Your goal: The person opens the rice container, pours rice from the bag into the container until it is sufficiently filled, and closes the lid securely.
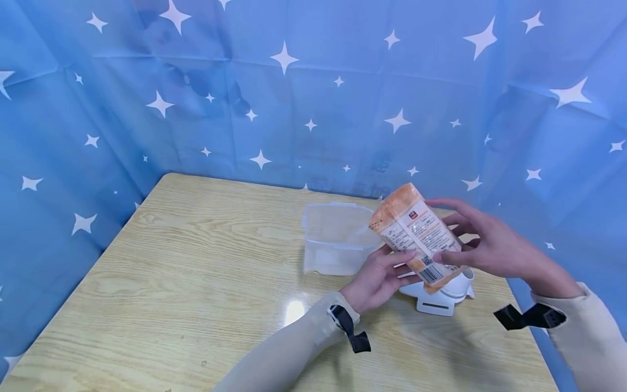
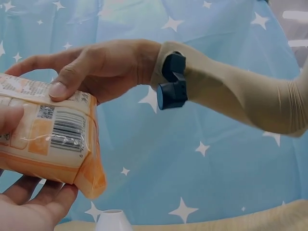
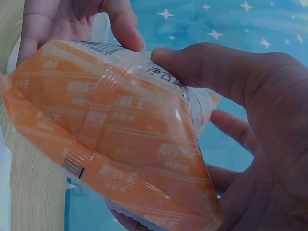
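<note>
An orange and white plastic snack packet (image 1: 421, 237) with a barcode and printed text is held up over the table, tilted, between both hands. My left hand (image 1: 379, 275) grips its lower left side, thumb on the printed face and fingers beneath. With thumb and spread fingers my right hand (image 1: 482, 242) holds the packet's right side. The right wrist view shows its folded, sealed orange end (image 3: 110, 139) close up; the barcode (image 2: 68, 130) faces the left wrist camera. Partly hidden below the packet, a white plastic piece (image 1: 443, 296) with a slotted tab and a round part lies on the table.
Behind the left hand stands a clear plastic container (image 1: 335, 247) on the wood-grain table (image 1: 196, 283). A blue curtain with white stars (image 1: 313, 109) hangs along the table's back and sides. Dark straps (image 1: 531, 317) circle both sleeved wrists.
</note>
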`<state>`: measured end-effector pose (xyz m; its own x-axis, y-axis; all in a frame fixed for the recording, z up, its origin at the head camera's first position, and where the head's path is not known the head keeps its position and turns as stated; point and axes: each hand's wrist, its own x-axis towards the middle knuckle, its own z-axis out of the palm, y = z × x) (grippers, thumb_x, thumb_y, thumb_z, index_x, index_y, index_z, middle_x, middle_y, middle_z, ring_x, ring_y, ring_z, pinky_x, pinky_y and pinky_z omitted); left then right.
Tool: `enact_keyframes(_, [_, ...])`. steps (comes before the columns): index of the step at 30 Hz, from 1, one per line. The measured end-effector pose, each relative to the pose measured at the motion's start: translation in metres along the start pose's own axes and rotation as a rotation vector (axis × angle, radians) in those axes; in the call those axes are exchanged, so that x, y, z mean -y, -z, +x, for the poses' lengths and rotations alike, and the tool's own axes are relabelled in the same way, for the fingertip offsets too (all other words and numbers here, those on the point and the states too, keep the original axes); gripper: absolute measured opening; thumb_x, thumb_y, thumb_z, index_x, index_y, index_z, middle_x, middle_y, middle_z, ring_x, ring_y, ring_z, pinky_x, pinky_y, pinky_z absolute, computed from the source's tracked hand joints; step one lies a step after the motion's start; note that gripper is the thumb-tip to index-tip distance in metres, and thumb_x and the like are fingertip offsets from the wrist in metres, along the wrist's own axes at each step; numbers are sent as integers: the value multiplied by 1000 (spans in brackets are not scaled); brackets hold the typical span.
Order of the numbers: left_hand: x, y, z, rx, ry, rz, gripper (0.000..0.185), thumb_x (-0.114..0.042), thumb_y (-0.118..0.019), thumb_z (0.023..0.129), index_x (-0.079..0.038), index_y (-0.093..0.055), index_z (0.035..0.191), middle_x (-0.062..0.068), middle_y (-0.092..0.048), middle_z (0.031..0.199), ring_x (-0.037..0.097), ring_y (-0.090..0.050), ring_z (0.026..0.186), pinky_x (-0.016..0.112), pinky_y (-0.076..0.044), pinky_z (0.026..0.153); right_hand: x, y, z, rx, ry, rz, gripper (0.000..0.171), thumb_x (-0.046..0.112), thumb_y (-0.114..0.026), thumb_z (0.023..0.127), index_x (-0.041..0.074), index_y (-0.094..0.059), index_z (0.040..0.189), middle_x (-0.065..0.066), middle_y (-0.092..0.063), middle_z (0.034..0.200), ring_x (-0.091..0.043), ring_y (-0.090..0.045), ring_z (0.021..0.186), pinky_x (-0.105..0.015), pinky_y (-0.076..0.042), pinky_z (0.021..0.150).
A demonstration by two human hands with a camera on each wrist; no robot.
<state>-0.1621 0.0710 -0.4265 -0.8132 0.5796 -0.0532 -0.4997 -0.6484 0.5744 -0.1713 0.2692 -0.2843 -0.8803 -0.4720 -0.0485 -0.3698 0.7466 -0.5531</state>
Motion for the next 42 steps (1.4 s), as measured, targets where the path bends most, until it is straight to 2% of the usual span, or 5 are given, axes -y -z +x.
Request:
enact_keyframes(7, [0,-1,1,0,32,-39,44,-14,-61,100,-21,-53,143,6,-62,140,24,-61,128,52,-42,120,1,0,-2,-7,-1,0,93,26,-85,86,38,-29,159,-11,-65,130,-4,-68,103,-27,-64,72])
enact_keyframes(14, [1,-1,2,-9,31,-43,43,-13,-60,100,-20,-53,142,4,-63,137,23,-62,125,52,-41,121,4,3,-3,-1,-19,-8,93,29,-86,85,40,-29,159,-9,-65,129,-6,-68,103,-26,-63,74])
enact_keyframes(27, [5,-3,1,-4,-20,-36,41,-11,-57,102,-18,-54,143,5,-64,136,22,-65,121,51,-43,119,9,6,0,24,-3,-4,94,26,-86,85,41,-30,158,-9,-64,129,-8,-69,98,-27,-63,71])
enact_keyframes(33, [6,-3,0,-12,-27,-42,42,-11,-58,102,-19,-53,143,5,-63,138,20,-65,118,49,-44,119,9,8,1,34,36,11,92,23,-86,85,39,-32,158,-9,-65,129,-9,-69,97,-28,-64,69])
enact_keyframes(42, [7,-3,0,5,-38,-73,45,-13,-61,101,-18,-51,145,7,-61,141,21,-64,123,49,-44,119,10,11,5,44,70,-25,90,23,-86,85,39,-34,157,-9,-66,129,-13,-69,99,-28,-64,72])
